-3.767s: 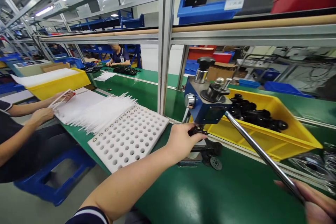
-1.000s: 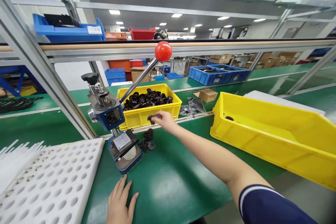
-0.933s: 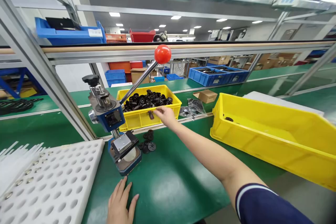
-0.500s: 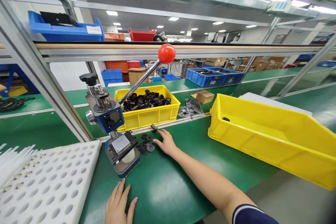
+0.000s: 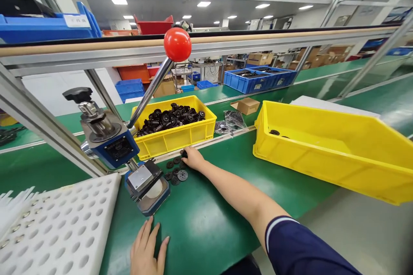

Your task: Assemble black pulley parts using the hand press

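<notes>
My right hand (image 5: 194, 158) has its fingers closed around a small dark cylindrical part (image 5: 183, 154) by the strip in front of the small yellow bin (image 5: 176, 144). Several black toothed discs (image 5: 182, 175) lie on the green bench just left of that hand. My left hand (image 5: 147, 249) rests on the bench with fingers spread and holds nothing. Right ahead of its fingertips stands a hand press (image 5: 118, 152) with a red ball (image 5: 177, 44) on its lever. A metal block (image 5: 140, 178) sits in a black fixture at the press base.
Black wheel-like parts (image 5: 166, 118) fill the small yellow bin. A large yellow bin (image 5: 303, 154) at right holds a few black pieces. A white tray with holes (image 5: 74, 215) lies at left, with metal pieces in some holes. Plastic bags (image 5: 235, 119) and a cardboard box (image 5: 247, 105) lie behind.
My right hand has moved slightly forward and left and closed on the dark cylindrical part. My left hand stays flat on the bench. The view has shifted, with the press now nearer the left.
</notes>
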Available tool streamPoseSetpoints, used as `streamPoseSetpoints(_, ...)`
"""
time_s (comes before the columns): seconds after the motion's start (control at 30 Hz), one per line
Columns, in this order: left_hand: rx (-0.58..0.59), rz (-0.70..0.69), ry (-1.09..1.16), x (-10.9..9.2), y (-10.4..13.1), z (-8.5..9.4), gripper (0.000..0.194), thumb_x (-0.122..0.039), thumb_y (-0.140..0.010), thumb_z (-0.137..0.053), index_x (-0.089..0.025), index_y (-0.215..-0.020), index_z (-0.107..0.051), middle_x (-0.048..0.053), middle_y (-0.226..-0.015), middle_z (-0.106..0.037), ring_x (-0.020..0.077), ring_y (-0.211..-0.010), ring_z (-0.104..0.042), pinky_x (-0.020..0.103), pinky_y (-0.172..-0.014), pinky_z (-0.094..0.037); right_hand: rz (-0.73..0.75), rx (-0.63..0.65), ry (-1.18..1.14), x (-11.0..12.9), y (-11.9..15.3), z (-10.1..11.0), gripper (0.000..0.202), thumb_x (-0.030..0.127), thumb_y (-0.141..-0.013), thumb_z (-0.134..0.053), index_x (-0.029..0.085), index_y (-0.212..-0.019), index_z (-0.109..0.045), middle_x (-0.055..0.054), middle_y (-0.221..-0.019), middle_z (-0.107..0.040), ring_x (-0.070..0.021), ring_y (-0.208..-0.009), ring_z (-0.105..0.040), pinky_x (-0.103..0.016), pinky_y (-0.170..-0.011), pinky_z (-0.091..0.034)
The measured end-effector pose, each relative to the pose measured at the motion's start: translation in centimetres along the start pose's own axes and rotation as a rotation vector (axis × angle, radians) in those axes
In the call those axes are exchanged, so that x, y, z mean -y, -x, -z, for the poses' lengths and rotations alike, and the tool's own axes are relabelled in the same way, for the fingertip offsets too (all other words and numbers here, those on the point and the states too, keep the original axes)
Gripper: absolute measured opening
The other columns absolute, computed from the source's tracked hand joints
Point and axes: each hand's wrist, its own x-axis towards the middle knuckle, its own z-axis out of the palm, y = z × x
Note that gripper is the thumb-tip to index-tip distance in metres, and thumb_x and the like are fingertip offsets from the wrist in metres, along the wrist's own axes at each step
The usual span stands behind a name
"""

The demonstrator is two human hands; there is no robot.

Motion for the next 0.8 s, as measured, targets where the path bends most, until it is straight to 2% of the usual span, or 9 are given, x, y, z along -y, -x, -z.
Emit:
streamPoseSetpoints(0.07,-0.005,0.050,0.021,-0.3,-0.1,-0.2,0.038,-0.044,-0.091,-0.057,-0.020,-0.118,-0.066,0.014,-0.138,-0.061,0.0339,-0.126,-0.055,0.049,-0.097,-0.048,0.024,0.067,-0.011,0.3,-0.5,1.2,0.031,0.039,-0.088,-0.068,0.013,-0.104,-0.064,-0.006,-0.101,-0.066,-0.0175,-0.092,-0.063,-0.037,-0.084,-0.054)
streamPoseSetpoints(0.23,-0.027,0.119,0.077,-1.1,-0.5,-0.3,0.036,-0.044,-0.093,-0.052,-0.019,-0.114,-0.068,0.015,-0.135,-0.062,0.0342,-0.125,-0.055,0.052,-0.100,-0.046,0.184,0.240,-0.121,3.3,-3.4,5.9,0.042,0.032,-0.039,-0.095,0.018,-0.070,-0.072,0.003,-0.062,-0.063,-0.0133,-0.059,-0.060,-0.023,-0.059,-0.049)
streamPoseSetpoints(0.3,-0.032,0.130,0.088,-1.2,-0.6,-0.2,0.036,-0.044,-0.093,-0.052,-0.020,-0.114,-0.068,0.015,-0.134,-0.063,0.0340,-0.124,-0.056,0.052,-0.100,-0.046,0.237,0.170,-0.189,5.5,-5.3,8.0,0.045,0.037,-0.047,-0.092,0.020,-0.085,-0.076,0.002,-0.072,-0.069,-0.0137,-0.065,-0.063,-0.023,-0.064,-0.051)
streamPoseSetpoints(0.37,-0.037,0.135,0.092,-1.3,-0.7,-0.1,0.036,-0.043,-0.092,-0.053,-0.020,-0.114,-0.068,0.014,-0.134,-0.063,0.0338,-0.124,-0.056,0.051,-0.101,-0.046,0.262,0.025,-0.250,7.8,-7.1,9.5,0.057,0.041,-0.069,-0.082,0.021,-0.120,-0.068,-0.003,-0.103,-0.071,-0.0155,-0.083,-0.067,-0.025,-0.077,-0.053)
streamPoseSetpoints(0.43,-0.036,0.132,0.089,-1.3,-0.8,0.0,0.036,-0.043,-0.092,-0.053,-0.019,-0.115,-0.068,0.015,-0.134,-0.063,0.0339,-0.124,-0.056,0.051,-0.100,-0.046,0.270,-0.106,-0.279,9.3,-7.8,9.8,0.069,0.038,-0.085,-0.068,0.021,-0.147,-0.044,-0.009,-0.135,-0.058,-0.0167,-0.105,-0.065,-0.028,-0.091,-0.052)
streamPoseSetpoints(0.5,-0.027,0.130,0.083,-1.3,-0.8,0.1,0.037,-0.042,-0.092,-0.053,-0.018,-0.115,-0.068,0.015,-0.134,-0.062,0.0344,-0.125,-0.056,0.051,-0.099,-0.047,0.264,-0.167,-0.260,9.3,-6.7,8.7,0.071,0.036,-0.089,-0.063,0.020,-0.152,-0.033,-0.012,-0.150,-0.043,-0.0191,-0.125,-0.056,-0.032,-0.103,-0.047)
streamPoseSetpoints(0.57,-0.016,0.129,0.079,-1.3,-0.7,0.1,0.038,-0.042,-0.092,-0.052,-0.017,-0.115,-0.068,0.016,-0.135,-0.062,0.0351,-0.126,-0.055,0.051,-0.099,-0.048,0.228,-0.173,-0.196,7.3,-3.9,6.6,0.065,0.033,-0.087,-0.065,0.017,-0.147,-0.043,-0.013,-0.153,-0.039,-0.0234,-0.138,-0.044,-0.036,-0.112,-0.041)
streamPoseSetpoints(0.67,-0.024,0.120,0.081,-1.1,-0.4,-0.1,0.038,-0.044,-0.092,-0.051,-0.018,-0.115,-0.067,0.016,-0.136,-0.061,0.0359,-0.126,-0.054,0.052,-0.099,-0.048,0.099,-0.148,-0.060,1.2,2.9,3.8,0.062,0.029,-0.082,-0.070,0.014,-0.139,-0.053,-0.018,-0.151,-0.041,-0.0307,-0.140,-0.042,-0.045,-0.113,-0.039)
streamPoseSetpoints(0.8,-0.041,0.075,0.102,-0.6,0.0,-0.7,0.039,-0.045,-0.092,-0.050,-0.018,-0.116,-0.065,0.018,-0.136,-0.060,0.0376,-0.128,-0.053,0.056,-0.101,-0.046,-0.157,-0.212,0.126,-7.7,13.3,4.4,0.055,0.033,-0.090,-0.059,0.008,-0.139,-0.052,-0.024,-0.153,-0.034,-0.0360,-0.143,-0.035,-0.054,-0.115,-0.031)
